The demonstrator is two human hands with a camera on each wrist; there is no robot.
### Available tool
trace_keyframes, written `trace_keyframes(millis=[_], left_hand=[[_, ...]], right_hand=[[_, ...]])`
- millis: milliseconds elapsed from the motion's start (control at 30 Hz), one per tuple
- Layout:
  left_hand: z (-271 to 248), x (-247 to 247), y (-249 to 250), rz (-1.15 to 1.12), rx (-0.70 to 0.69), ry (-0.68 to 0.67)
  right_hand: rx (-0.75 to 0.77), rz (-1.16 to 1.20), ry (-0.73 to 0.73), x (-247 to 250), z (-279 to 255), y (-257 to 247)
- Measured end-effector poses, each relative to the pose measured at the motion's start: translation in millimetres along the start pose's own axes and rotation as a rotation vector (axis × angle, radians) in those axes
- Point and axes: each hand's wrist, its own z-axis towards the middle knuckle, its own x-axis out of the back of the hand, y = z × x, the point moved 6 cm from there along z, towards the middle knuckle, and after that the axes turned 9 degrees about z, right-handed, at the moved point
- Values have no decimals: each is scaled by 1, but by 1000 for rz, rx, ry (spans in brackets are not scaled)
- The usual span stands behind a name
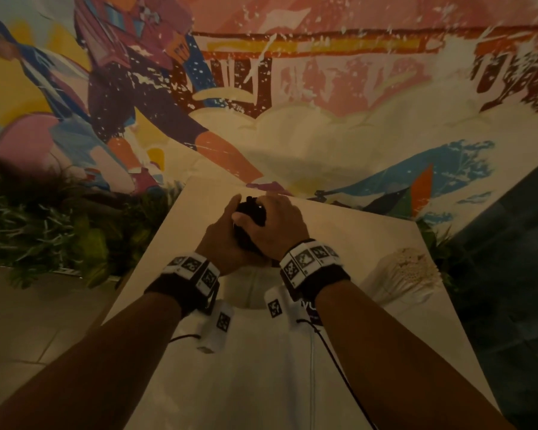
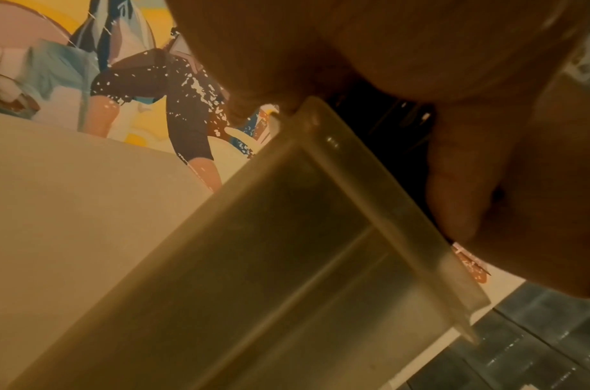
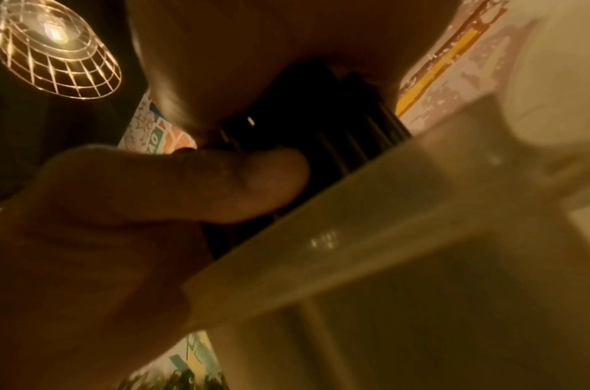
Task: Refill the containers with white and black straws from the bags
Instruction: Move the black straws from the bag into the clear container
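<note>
A bundle of black straws [image 1: 251, 217] stands upright at the middle of the pale table [image 1: 168, 243]. My left hand [image 1: 219, 235] and right hand [image 1: 277, 225] both wrap around it from either side. In the left wrist view the black straws [image 2: 386, 118] rise out of a translucent container [image 2: 286, 250], with my fingers [image 2: 453, 184] against them. The right wrist view has my thumb [image 3: 186, 184] pressed on the black straws [image 3: 320, 118] just above the container's rim [image 3: 353, 237]. A bunch of white straws [image 1: 407, 271] lies near the table's right edge. In the head view my hands hide the container.
A painted mural wall [image 1: 292, 103] stands right behind the table. Green plants [image 1: 44, 218] fill the left side, with more at the right corner. Tiled floor [image 1: 28, 321] lies to the left. A wire lamp [image 3: 53, 50] hangs overhead.
</note>
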Motion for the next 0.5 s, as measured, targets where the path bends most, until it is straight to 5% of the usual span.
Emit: trace_keyframes(millis=[100, 233, 333, 500], left_hand=[[2, 4, 13, 20, -76, 83], [1, -3, 12, -80, -134, 15], [6, -3, 3, -68, -105, 23], [5, -7, 0, 7, -103, -12]], right_hand=[[40, 181, 36, 1, -2, 1], [62, 27, -168, -7, 1, 0], [27, 114, -101, -3, 3, -4], [-20, -215, -218, -13, -4, -3]])
